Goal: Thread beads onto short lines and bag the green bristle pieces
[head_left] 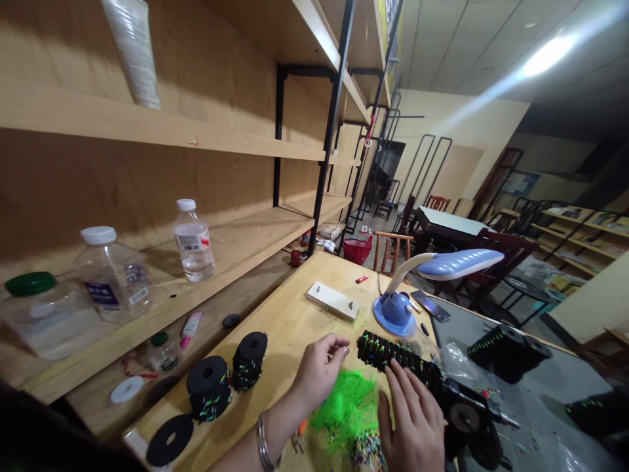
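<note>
My left hand (322, 368) is above the desk, thumb and fingertips pinched together at the left end of a black roll. Whatever sits in the pinch, if anything, is too small to make out. The roll (393, 351) looks like black foam discs stacked sideways on a machine's spindle, with small coloured bits along it. My right hand (413, 419) lies with outstretched fingers, its fingertips at the roll's near side. Below, between both hands, is a heap of bright green strands (344, 403), and multicoloured small pieces (367, 448) lie at its near edge.
Black disc stacks (209, 393) and a loose black disc (170, 439) are at left. A blue desk lamp (396, 313), white board (333, 300) and phone (430, 305) stand or lie beyond the hands. The machine (466, 416) is at right; shelves with bottles (194, 246) line the left.
</note>
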Tool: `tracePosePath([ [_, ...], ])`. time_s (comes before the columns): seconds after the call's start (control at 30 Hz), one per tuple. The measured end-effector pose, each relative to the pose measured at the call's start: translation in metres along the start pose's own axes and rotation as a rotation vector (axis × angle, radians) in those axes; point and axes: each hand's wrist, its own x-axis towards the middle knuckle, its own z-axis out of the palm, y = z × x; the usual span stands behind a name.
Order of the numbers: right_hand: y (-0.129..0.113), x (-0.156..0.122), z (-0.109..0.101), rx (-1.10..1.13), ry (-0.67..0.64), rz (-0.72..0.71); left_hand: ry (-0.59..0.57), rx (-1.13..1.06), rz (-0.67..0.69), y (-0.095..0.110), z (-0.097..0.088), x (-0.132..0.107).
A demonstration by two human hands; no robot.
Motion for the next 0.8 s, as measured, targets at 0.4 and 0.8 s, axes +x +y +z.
tracePosePath([
  [0.4,0.001,-0.022,0.007,-0.048,0.011,-0.047,0.018,0.203,0.297,0.042,0.01,0.016],
  [0.8,0.001,-0.025,0.008,-0.022,0.003,-0.032,0.086,0.637,0.256,0.06,0.032,0.005],
])
